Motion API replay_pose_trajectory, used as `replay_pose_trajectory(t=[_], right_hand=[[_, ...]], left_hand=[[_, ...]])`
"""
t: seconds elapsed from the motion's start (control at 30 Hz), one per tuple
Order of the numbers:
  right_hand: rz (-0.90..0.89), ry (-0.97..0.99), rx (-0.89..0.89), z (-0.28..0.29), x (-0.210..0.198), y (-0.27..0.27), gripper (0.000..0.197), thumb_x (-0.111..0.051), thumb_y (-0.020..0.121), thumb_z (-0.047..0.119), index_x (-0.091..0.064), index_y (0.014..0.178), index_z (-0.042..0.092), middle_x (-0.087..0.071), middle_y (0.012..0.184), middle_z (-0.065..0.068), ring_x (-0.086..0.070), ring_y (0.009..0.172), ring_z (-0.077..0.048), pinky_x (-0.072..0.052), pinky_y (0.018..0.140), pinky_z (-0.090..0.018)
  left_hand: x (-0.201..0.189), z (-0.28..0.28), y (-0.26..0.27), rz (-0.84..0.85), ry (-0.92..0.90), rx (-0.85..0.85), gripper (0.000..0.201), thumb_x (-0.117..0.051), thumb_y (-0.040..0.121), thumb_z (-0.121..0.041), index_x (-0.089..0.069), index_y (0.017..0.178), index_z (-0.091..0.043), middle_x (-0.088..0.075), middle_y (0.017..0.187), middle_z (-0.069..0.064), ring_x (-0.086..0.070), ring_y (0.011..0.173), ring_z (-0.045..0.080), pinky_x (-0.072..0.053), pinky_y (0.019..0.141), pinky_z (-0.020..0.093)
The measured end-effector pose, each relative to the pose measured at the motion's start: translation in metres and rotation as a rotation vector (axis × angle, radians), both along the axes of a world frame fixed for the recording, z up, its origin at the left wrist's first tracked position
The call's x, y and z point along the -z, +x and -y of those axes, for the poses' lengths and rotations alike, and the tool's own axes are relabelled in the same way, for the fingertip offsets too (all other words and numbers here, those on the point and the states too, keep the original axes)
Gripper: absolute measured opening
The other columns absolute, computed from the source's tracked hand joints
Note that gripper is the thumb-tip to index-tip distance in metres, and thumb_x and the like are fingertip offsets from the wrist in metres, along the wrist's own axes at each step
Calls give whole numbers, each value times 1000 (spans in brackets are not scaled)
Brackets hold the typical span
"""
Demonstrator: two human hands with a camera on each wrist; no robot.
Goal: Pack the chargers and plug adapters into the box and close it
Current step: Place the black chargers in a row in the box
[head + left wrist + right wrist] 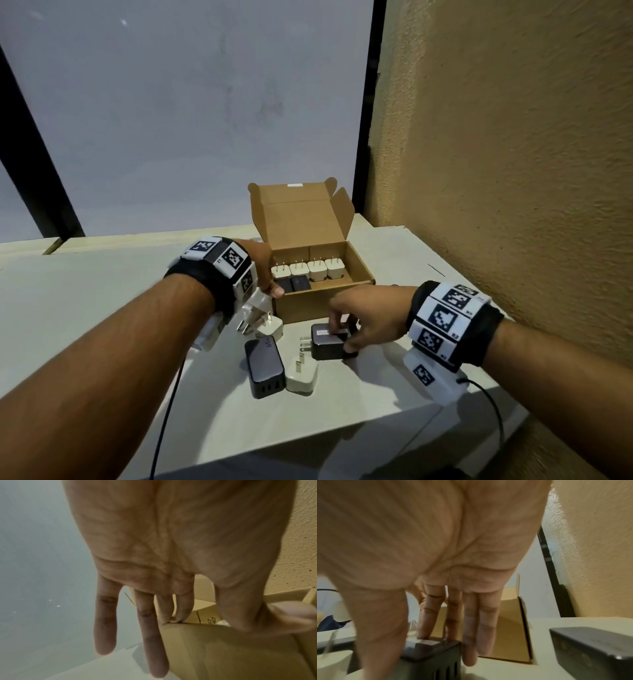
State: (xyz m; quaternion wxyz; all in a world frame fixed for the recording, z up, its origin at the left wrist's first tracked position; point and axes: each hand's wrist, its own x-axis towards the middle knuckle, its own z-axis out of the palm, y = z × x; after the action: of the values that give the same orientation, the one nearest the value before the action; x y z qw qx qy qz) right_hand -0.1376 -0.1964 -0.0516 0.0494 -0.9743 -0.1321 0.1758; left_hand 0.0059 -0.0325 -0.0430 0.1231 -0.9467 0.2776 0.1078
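Observation:
The open cardboard box [358, 270] stands mid-table with its lid up. Inside are a row of white chargers [317, 270] with prongs up and two black ones [294, 284]. My left hand [269, 274] rests on the box's front-left corner. In the left wrist view the left hand [223, 619] straddles the box wall [223, 655], with two straight fingers [150, 642] outside it. My right hand [342, 337] pinches a black charger [325, 346] that lies on the table in front of the box. In the right wrist view two fingertips [423, 635] sit on top of that black charger [433, 660].
Loose on the table [85, 308] lie a long black charger [263, 366], a white charger [301, 375] and white plug adapters [269, 325] under my left wrist. Another black charger [594, 649] sits right of my hand. A textured wall [513, 154] bounds the right side.

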Motion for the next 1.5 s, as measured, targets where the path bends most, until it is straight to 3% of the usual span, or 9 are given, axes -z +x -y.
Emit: replay_pose_trajectory(t=[0.17, 0.3, 0.57, 0.67, 0.83, 1.07, 1.17, 1.27, 1.5], right_hand=[[8, 55, 33, -4, 13, 1, 75, -76, 79, 28, -35, 142, 22, -52, 137, 0, -54, 121, -21, -47, 98, -31], [29, 101, -28, 3, 8, 5, 65, -72, 82, 26, -38, 138, 27, -58, 127, -2, -58, 110, -21, -52, 93, -36], [342, 811, 352, 36, -28, 44, 39, -70, 85, 24, -49, 117, 25, -64, 100, -9, -68, 85, -24, -60, 70, -35], [303, 755, 399, 37, -19, 60, 38, -73, 83, 26, -51, 114, 22, -70, 100, -8, -67, 75, -15, -56, 66, -25], [230, 586, 428, 33, 1, 72, 45, -73, 81, 35, -50, 117, 20, -74, 95, -7, -68, 74, -15, -54, 86, -38], [167, 238, 455, 22, 8, 85, 53, -68, 84, 42, -52, 130, 20, -60, 128, -4, -57, 115, -22, -44, 96, -31], [144, 141, 434, 16, 4, 86, 50, -63, 88, 41, -53, 131, 18, -55, 133, -5, -53, 120, -23, -41, 94, -30], [119, 84, 428, 14, 5, 88, 46, -60, 90, 41, -58, 128, 14, -58, 131, -8, -54, 118, -26, -43, 97, -33], [115, 45, 398, 7, 11, 91, 42, -59, 91, 41, -64, 124, 16, -65, 122, -6, -57, 112, -24, -44, 91, -31]], left_hand=[[-6, 3, -3, -15, 15, 16, 74, -62, 84, -54, -41, 144, -14, -52, 141, 7, -48, 130, 26, -34, 107, 37], [-4, 4, -2, -27, 29, 11, 73, -61, 83, -57, -48, 139, -13, -57, 134, 6, -53, 124, 25, -38, 104, 36], [-9, 0, -7, -49, -31, 23, 59, -66, 84, -49, -53, 128, -12, -61, 126, 7, -55, 117, 25, -38, 97, 29], [-9, -1, -8, -20, -47, 27, 62, -67, 82, -50, -52, 130, -13, -60, 128, 6, -55, 118, 26, -39, 98, 30], [-6, -1, -6, -18, -58, 9, 67, -67, 81, -52, -49, 133, -12, -59, 126, 8, -55, 117, 27, -40, 96, 32], [0, 0, 7, -33, 3, -18, 72, -65, 73, -66, -64, 119, -11, -66, 102, 4, -59, 94, 21, -45, 83, 32], [0, 1, 9, -35, -3, -26, 79, -65, 72, -67, -59, 128, -12, -60, 103, -1, -55, 94, 20, -42, 84, 31], [1, 0, 11, -50, -20, -11, 59, -66, 74, -64, -58, 111, -19, -52, 99, 0, -46, 88, 18, -36, 79, 28], [3, -2, 10, -6, -48, -5, 84, -66, 74, -65, -51, 137, -11, -59, 131, 7, -56, 117, 24, -42, 100, 35]])
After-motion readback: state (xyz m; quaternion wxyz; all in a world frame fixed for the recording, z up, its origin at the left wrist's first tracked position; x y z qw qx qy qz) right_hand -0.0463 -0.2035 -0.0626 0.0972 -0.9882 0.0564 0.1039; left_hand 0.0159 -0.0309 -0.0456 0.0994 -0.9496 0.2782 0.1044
